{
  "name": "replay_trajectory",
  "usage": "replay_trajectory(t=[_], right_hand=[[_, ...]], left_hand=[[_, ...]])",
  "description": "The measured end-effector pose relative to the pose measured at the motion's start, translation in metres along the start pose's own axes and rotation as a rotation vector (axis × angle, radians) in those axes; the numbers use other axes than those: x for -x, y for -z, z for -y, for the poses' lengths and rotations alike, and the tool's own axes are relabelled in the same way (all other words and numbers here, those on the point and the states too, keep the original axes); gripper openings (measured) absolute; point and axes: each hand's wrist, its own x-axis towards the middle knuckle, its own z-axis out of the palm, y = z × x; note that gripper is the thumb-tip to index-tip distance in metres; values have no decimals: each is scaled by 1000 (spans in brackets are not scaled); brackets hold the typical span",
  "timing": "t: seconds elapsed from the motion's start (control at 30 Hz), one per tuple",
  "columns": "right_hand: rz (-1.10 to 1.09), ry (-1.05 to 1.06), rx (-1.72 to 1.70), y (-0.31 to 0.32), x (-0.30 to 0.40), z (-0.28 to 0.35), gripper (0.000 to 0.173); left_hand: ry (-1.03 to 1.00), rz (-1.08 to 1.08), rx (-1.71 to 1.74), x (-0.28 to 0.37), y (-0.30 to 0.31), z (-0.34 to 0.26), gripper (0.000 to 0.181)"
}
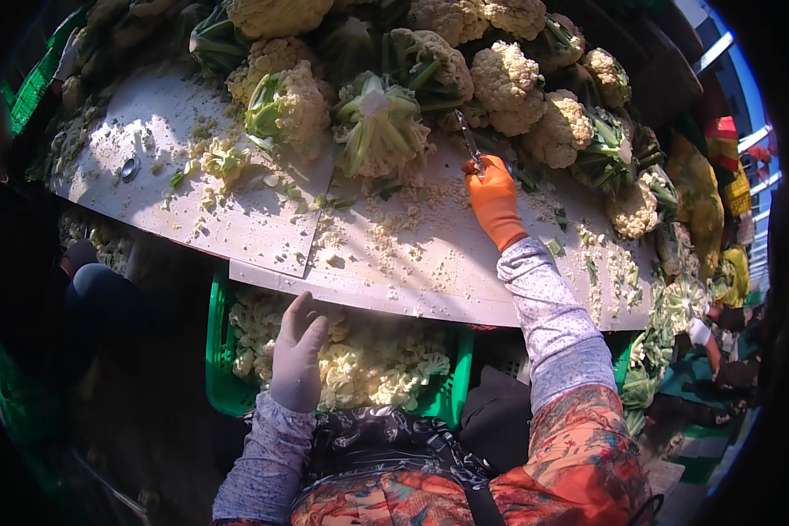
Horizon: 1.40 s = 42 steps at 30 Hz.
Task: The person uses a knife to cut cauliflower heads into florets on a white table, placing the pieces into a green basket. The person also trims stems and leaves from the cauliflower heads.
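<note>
My right hand (493,197), in an orange glove, grips a knife (468,139) above the work board (394,263), its blade toward the heap of cauliflowers. Left of it a cauliflower head (378,128) lies stem up, green leaf stalks spread around the cut stem. Another cauliflower head (289,108) lies beside it. My left hand (299,355), in a grey glove, holds nothing and hovers over a green plastic crate (461,378), its fingers apart near the board's front edge. Cut cauliflower florets (381,368) fill much of the crate.
Whole cauliflowers (506,85) are heaped along the board's far side. Crumbs and leaf scraps litter the board, and a small round metal object (130,169) lies at left. Another person's gloved hand (69,56) shows at far left; co-workers (710,355) are at far right.
</note>
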Motion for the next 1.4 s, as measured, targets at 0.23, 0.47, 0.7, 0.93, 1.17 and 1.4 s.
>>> replay_trajectory(t=[0.23,0.47,0.7,0.93,1.17,1.4], right_hand=[[36,134,503,-33,-96,-8,31],[154,353,-6,-7,-22,-3,30],[40,374,488,2,-105,-44,49],[-38,333,543,-24,-127,-50,44],[-141,447,140,23,-11,9,32],[454,267,-442,30,147,155,29]], left_hand=[[151,12,-53,-4,-9,-4,47],[213,16,20,-9,-21,-14,47],[251,61,-91,-13,-23,1,44],[271,85,-135,-9,-31,9,45],[79,107,-172,-13,-36,9,48],[-81,209,256,-25,-54,7,67]])
